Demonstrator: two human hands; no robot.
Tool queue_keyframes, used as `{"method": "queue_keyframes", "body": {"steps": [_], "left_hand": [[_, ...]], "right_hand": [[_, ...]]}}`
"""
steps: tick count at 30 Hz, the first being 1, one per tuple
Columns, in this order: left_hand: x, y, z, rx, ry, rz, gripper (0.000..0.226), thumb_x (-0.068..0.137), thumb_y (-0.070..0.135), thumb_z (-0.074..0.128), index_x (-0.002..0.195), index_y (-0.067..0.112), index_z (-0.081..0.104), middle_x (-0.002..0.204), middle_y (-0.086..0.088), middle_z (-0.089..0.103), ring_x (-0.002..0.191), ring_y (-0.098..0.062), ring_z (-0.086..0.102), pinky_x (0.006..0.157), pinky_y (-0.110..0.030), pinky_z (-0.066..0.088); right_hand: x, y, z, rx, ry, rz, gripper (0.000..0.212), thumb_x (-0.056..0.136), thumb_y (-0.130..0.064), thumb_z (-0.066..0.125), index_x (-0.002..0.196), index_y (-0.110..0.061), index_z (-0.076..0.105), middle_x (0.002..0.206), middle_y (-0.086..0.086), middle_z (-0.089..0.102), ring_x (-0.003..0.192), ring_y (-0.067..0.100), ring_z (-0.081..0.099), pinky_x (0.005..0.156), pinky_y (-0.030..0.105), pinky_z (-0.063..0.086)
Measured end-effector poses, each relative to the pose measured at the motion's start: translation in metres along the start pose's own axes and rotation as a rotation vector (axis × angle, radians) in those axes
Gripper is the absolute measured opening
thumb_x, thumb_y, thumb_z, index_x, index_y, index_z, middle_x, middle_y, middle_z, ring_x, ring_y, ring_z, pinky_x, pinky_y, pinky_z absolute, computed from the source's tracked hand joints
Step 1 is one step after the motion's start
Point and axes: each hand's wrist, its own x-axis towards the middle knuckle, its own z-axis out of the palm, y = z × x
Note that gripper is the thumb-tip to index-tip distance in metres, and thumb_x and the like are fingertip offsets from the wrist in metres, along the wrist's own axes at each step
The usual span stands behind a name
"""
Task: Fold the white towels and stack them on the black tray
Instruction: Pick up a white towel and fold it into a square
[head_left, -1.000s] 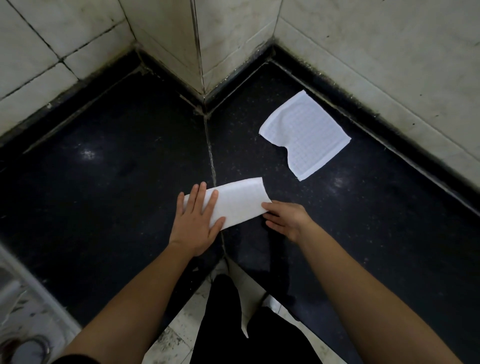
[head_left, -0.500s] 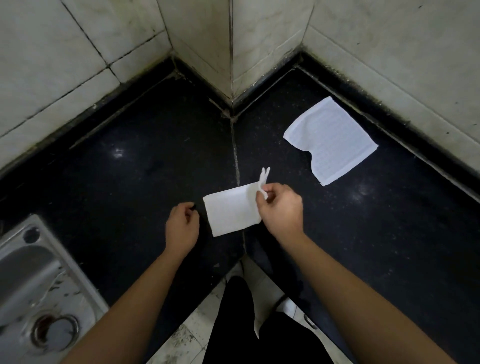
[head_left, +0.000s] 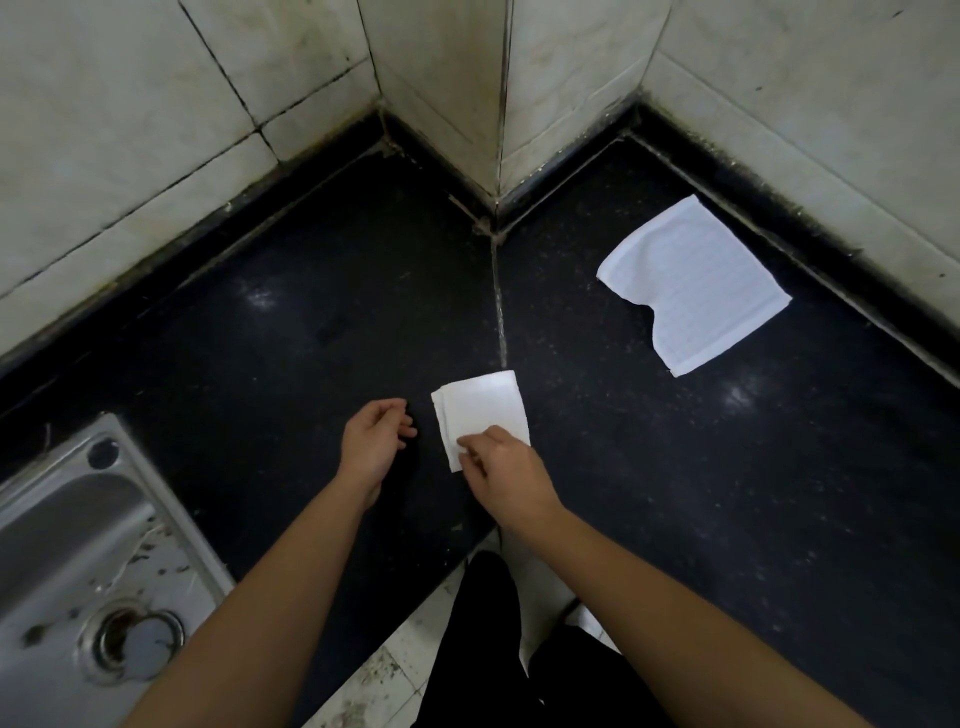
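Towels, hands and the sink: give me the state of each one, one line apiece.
Near towel: folded small, flat on the black counter.
Far towel: unfolded, spread out, near edge curled.
Left hand: empty, fingers loosely curled, beside the near towel.
Right hand: fingertips on the near towel's corner.
Sink: steel, dirty, no water visible.

1. Two bare forearms are seen, with no sleeves, watch or bands on them.
2. The left hand (head_left: 375, 441) and right hand (head_left: 506, 470) are uncovered; no gloves or rings can be made out.
3. Black trousers (head_left: 483, 649) are worn, shown at the bottom edge.
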Motion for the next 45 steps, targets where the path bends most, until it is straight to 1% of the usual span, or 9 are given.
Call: {"method": "queue_keyframes", "body": {"steps": [3, 9, 16, 27, 31, 34, 38, 42, 45], "left_hand": [[0.002, 0.004, -0.002, 0.008, -0.006, -0.020, 0.019, 0.102, 0.013, 0.047, 0.109, 0.010, 0.064, 0.093, -0.009, 0.067, 0.077, -0.016, 0.064, 0.066, -0.026, 0.049], [0.010, 0.003, 0.002, 0.232, -0.024, 0.121, 0.022, 0.099, 0.023, 0.055, 0.119, 0.015, 0.061, 0.098, -0.002, 0.065, 0.083, -0.019, 0.064, 0.075, -0.034, 0.053], [0.009, 0.008, 0.022, 0.463, -0.052, 0.295, 0.033, 0.094, 0.040, 0.063, 0.123, 0.025, 0.064, 0.096, 0.000, 0.063, 0.088, -0.017, 0.060, 0.077, -0.030, 0.046], [0.003, 0.005, 0.024, 0.595, 0.005, 0.338, 0.025, 0.093, 0.036, 0.064, 0.115, 0.025, 0.066, 0.100, 0.001, 0.060, 0.089, -0.019, 0.061, 0.073, -0.030, 0.043], [-0.013, 0.002, 0.018, 0.846, -0.010, 0.562, 0.057, 0.098, 0.049, 0.050, 0.149, 0.026, 0.038, 0.138, -0.007, 0.041, 0.122, -0.023, 0.048, 0.092, -0.036, 0.046], [-0.015, -0.007, 0.011, 1.193, -0.154, 0.806, 0.077, 0.098, 0.064, 0.030, 0.159, 0.023, 0.010, 0.165, -0.013, -0.001, 0.152, -0.029, 0.003, 0.118, -0.046, 0.019], [0.004, -0.018, -0.003, 1.475, -0.306, 0.864, 0.095, 0.088, 0.077, 0.006, 0.157, 0.013, -0.006, 0.164, -0.008, -0.015, 0.151, -0.025, -0.014, 0.122, -0.056, 0.011], [0.016, -0.015, -0.011, 1.536, -0.360, 0.814, 0.099, 0.080, 0.083, -0.006, 0.154, 0.018, -0.018, 0.162, -0.006, -0.022, 0.150, -0.025, -0.019, 0.122, -0.054, 0.000], [0.014, -0.018, -0.010, 1.528, -0.359, 0.814, 0.097, 0.082, 0.082, -0.004, 0.155, 0.018, -0.016, 0.163, -0.006, -0.020, 0.151, -0.027, -0.017, 0.122, -0.054, 0.000]], "right_hand": [[0.002, -0.002, 0.000, 0.038, 0.058, -0.030, 0.028, 0.100, -0.025, 0.054, 0.123, -0.017, 0.068, 0.110, 0.004, 0.063, 0.086, 0.025, 0.066, 0.076, 0.039, 0.057], [-0.001, 0.004, 0.003, -0.018, -0.152, -0.197, 0.035, 0.097, -0.018, 0.057, 0.131, -0.012, 0.064, 0.123, 0.009, 0.060, 0.110, 0.028, 0.060, 0.089, 0.041, 0.054], [-0.007, 0.032, -0.024, 0.241, 0.236, 0.077, 0.018, 0.093, -0.021, 0.067, 0.110, -0.018, 0.073, 0.099, -0.007, 0.058, 0.072, 0.004, 0.058, 0.077, 0.027, 0.054], [-0.005, 0.069, -0.029, 0.032, 0.082, -0.003, 0.026, 0.097, -0.022, 0.064, 0.120, -0.015, 0.072, 0.110, 0.001, 0.060, 0.084, 0.012, 0.058, 0.082, 0.036, 0.056], [-0.002, 0.069, -0.040, -0.016, 0.025, -0.027, 0.044, 0.101, -0.035, 0.054, 0.142, -0.021, 0.053, 0.126, 0.000, 0.053, 0.102, 0.016, 0.058, 0.089, 0.037, 0.053], [0.007, 0.067, -0.045, -0.326, -0.007, -0.157, 0.061, 0.103, -0.048, 0.042, 0.157, -0.026, 0.025, 0.156, 0.012, 0.031, 0.138, 0.031, 0.038, 0.109, 0.046, 0.041], [0.028, 0.064, -0.051, -0.625, -0.229, -0.122, 0.085, 0.095, -0.072, 0.027, 0.158, -0.030, -0.013, 0.163, 0.021, -0.021, 0.152, 0.040, -0.012, 0.122, 0.056, 0.006], [0.040, 0.068, -0.053, -0.725, -0.396, -0.032, 0.090, 0.091, -0.077, 0.026, 0.152, -0.036, -0.026, 0.160, 0.020, -0.030, 0.149, 0.042, -0.023, 0.121, 0.060, 0.000], [0.038, 0.066, -0.055, -0.599, -0.387, -0.024, 0.090, 0.091, -0.077, 0.033, 0.156, -0.038, -0.015, 0.163, 0.018, -0.023, 0.151, 0.039, -0.017, 0.122, 0.058, 0.003]]}}
